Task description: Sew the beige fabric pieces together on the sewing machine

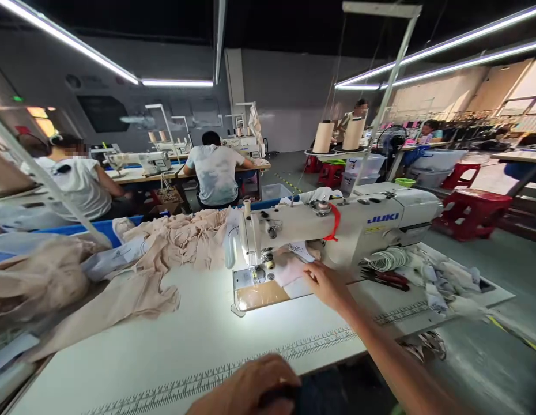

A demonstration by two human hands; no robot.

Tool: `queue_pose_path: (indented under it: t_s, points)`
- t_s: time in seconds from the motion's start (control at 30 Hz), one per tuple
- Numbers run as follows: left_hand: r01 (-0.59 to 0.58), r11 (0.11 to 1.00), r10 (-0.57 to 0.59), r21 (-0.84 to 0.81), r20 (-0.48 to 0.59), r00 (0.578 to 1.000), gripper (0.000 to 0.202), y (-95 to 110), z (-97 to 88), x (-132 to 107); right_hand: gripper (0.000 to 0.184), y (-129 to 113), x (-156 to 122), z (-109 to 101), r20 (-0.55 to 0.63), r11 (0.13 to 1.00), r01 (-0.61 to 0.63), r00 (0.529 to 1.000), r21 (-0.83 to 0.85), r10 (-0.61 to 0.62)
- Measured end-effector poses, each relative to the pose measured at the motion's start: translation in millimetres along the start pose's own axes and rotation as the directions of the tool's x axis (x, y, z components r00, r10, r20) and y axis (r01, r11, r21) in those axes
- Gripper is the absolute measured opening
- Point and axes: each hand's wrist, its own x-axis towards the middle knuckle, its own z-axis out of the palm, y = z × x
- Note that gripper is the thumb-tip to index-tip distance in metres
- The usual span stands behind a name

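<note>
A white JUKI sewing machine stands on a white table, its lamp lighting the needle plate. My right hand reaches under the machine's arm, fingers stretched out onto a small pale pink fabric piece just right of the needle. At the table's near edge, bottom centre, my left hand is curled, with something dark by its fingers that I cannot make out. A heap of beige fabric lies left of the machine.
Red-handled scissors, a coil of white cord and scraps lie right of the machine. Two thread cones stand behind it. Other people sit at machines further back. Red stools stand on the floor at right.
</note>
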Motion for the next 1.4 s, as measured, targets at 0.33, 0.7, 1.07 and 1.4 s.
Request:
queue_pose_path:
  t_s: [0.33,0.7,1.07,1.4]
  points:
    - [0.031,0.977,0.073,0.212,-0.465,0.882,0.023,-54.0,-29.6,189.8,0.016,17.8,36.2,48.1,-0.164,0.986,0.068,0.982,-0.150,-0.092]
    - [0.159,0.939,0.068,0.305,-0.617,0.784,0.030,-54.1,-32.3,189.4,0.019,44.5,39.1,40.5,-0.213,0.992,0.119,0.971,0.040,-0.108]
    - [0.182,0.937,0.033,0.297,-0.595,0.803,0.023,-58.4,-29.9,192.3,0.013,39.1,33.5,51.0,-0.163,0.988,0.128,0.977,-0.084,-0.140]
    - [0.147,0.960,0.035,0.237,-0.626,0.779,0.022,-46.1,-28.0,193.2,0.013,44.7,30.6,38.5,-0.196,0.978,0.207,0.961,0.033,-0.197]
